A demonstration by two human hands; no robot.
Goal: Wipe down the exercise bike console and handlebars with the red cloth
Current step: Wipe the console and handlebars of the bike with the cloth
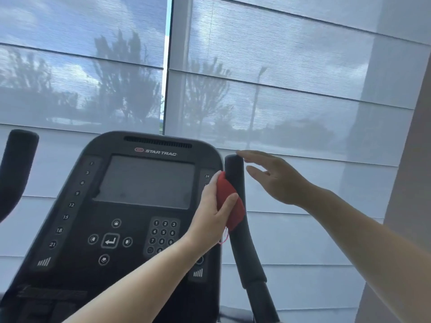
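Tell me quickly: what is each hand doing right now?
Left hand: holding the cloth against the right handlebar.
Right hand: open, fingers straight, by the handlebar's top, holding nothing.

left handlebar: cut by frame edge | keypad: part-hidden by forearm | console base label: blurred

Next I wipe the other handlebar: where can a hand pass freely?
Free: the wide gap between console and left handlebar. Crowded: between console and right handlebar, where left hand holds red cloth; right hand at its top.
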